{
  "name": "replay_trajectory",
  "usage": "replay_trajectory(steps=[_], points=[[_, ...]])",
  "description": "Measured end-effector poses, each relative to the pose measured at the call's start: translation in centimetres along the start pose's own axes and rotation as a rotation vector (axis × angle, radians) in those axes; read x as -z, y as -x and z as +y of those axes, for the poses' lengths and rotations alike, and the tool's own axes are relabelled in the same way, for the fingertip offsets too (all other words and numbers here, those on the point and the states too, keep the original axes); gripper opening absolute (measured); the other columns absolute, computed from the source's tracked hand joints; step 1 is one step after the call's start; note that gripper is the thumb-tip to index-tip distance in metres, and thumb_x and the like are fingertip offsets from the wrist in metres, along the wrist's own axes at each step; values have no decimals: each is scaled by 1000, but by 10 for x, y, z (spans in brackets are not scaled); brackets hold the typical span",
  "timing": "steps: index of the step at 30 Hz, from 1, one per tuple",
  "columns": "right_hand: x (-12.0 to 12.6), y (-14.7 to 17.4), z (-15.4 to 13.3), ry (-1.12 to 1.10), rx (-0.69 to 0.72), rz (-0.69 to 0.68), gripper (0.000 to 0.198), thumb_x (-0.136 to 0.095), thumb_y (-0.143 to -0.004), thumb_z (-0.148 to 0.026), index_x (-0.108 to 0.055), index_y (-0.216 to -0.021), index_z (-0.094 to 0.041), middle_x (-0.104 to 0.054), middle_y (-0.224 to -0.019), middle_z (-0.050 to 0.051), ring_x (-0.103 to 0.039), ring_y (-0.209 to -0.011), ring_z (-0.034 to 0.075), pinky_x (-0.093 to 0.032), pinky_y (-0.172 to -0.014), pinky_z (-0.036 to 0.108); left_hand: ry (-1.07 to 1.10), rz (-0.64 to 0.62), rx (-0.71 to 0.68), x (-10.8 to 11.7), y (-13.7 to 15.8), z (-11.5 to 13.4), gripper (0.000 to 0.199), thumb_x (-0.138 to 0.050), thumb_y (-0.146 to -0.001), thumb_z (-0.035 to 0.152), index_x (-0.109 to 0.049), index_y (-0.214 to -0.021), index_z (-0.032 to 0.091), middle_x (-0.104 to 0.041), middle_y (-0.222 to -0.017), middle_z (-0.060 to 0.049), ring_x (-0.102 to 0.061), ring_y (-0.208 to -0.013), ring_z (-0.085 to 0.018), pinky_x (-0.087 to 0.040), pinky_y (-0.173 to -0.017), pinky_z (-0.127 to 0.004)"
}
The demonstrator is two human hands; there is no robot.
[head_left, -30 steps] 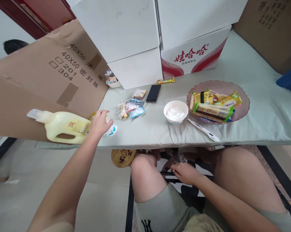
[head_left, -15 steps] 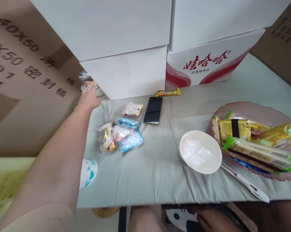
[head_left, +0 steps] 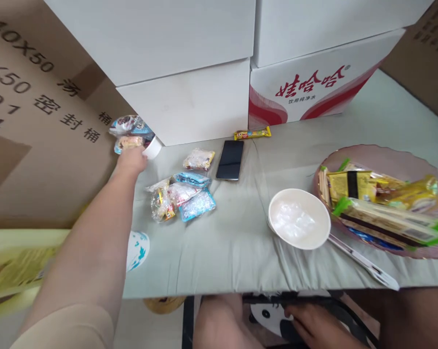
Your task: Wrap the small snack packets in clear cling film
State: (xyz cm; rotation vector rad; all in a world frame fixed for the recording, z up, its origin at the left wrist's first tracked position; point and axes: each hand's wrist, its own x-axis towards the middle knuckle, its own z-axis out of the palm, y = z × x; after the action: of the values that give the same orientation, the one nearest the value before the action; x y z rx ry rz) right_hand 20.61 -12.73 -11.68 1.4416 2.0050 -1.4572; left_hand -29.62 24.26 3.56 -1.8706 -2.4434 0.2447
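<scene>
At the far left of the table, my left hand [head_left: 131, 161] is closed on the rim of a white paper bowl [head_left: 154, 148] heaped with snack packets [head_left: 129, 128]; its fingertips are partly hidden. The bowl stands between the brown carton and the white box. Several more small wrapped snacks [head_left: 184, 194] lie on the table to the right of my forearm. Below the table edge, my right hand [head_left: 318, 322] rests over my lap beside a panda-print item [head_left: 266, 315], its fingers loosely extended and nothing visible in them.
White boxes [head_left: 204, 104] are stacked along the back; a brown carton [head_left: 51, 160] walls the left. A phone [head_left: 230, 160] and a yellow snack stick [head_left: 252, 133] lie centrally. On the right are a paper bowl [head_left: 299, 218], a white plastic-handled utensil [head_left: 366, 261] and a pink snack plate [head_left: 353, 151].
The bowl of packets has come out from behind the white box, so more of it shows. My left hand has come slightly nearer with it. My right hand stays low over my lap.
</scene>
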Motion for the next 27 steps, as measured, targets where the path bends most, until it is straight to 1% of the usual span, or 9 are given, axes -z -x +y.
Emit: replay_trajectory(steps=[4, 8, 11, 13, 16, 19, 21, 24, 27], points=[[5, 9, -7, 68, 101, -15, 40, -40, -92, -19, -70, -118, -23, -75, -117, 10, -70, -111, 27, -49, -95, 35, -39, -72, -16, 13, 53, -6, 31, -55, -84, 22, -67, -110, 10, -68, -123, -21, -60, -116, -33, -48, -100, -45], [10, 14, -6, 115, 149, -1, 37, -42, -93, -18, -71, -116, -21, -75, -115, 11, -71, -107, 27, -48, -91, 34, -70, -122, -19, 28, 98, -10, 26, -60, -80, 22, -69, -103, 14, -72, -112, -17, -63, -108, -31, -50, -95, -43], [14, 18, -7, 129, 191, 18, 36, -42, -93, -18, -71, -114, -21, -76, -111, 12, -72, -105, 27, -48, -89, 33, -88, -138, -41, 48, 124, -4, 28, -61, -79, 21, -70, -105, 15, -73, -110, -17, -63, -106, -32, -50, -94, -44], [16, 21, -8, 140, 221, 26, 36, -42, -93, -18, -71, -114, -20, -76, -111, 12, -71, -106, 28, -48, -88, 34, -95, -140, -66, 67, 135, 4, 29, -61, -76, 19, -70, -104, 15, -73, -112, -16, -62, -107, -32, -50, -94, -44], [19, 24, -11, 158, 246, 33, 36, -43, -92, -17, -71, -114, -20, -76, -109, 13, -72, -105, 29, -47, -86, 35, -88, -111, -101, 102, 144, 21, 25, -63, -73, 21, -72, -96, 17, -73, -110, -14, -62, -104, -30, -49, -94, -42], [20, 27, -14, 184, 252, 50, 36, -43, -92, -18, -72, -115, -20, -77, -108, 14, -72, -104, 30, -47, -83, 35, -53, -61, -130, 133, 144, 41, 13, -61, -75, 28, -69, -80, 19, -74, -95, -11, -62, -97, -28, -48, -93, -38], [20, 29, -15, 197, 257, 58, 37, -44, -93, -18, -72, -116, -20, -77, -109, 14, -72, -104, 30, -47, -83, 35, -6, -23, -119, 147, 141, 56, 14, -58, -77, 30, -65, -70, 20, -72, -85, -9, -62, -93, -27, -47, -92, -37], [21, 32, -16, 205, 262, 60, 38, -44, -93, -18, -72, -118, -21, -76, -113, 14, -72, -106, 30, -49, -85, 36, 128, 49, -42, 155, 137, 73, 20, -54, -79, 33, -62, -67, 19, -67, -76, -7, -60, -92, -26, -47, -90, -37], [23, 34, -16, 206, 270, 54, 38, -44, -93, -17, -72, -119, -20, -75, -116, 14, -71, -109, 30, -49, -88, 37, 290, 106, 50, 150, 131, 82, 27, -45, -84, 33, -64, -79, 15, -65, -72, -7, -59, -85, -23, -49, -81, -37]])
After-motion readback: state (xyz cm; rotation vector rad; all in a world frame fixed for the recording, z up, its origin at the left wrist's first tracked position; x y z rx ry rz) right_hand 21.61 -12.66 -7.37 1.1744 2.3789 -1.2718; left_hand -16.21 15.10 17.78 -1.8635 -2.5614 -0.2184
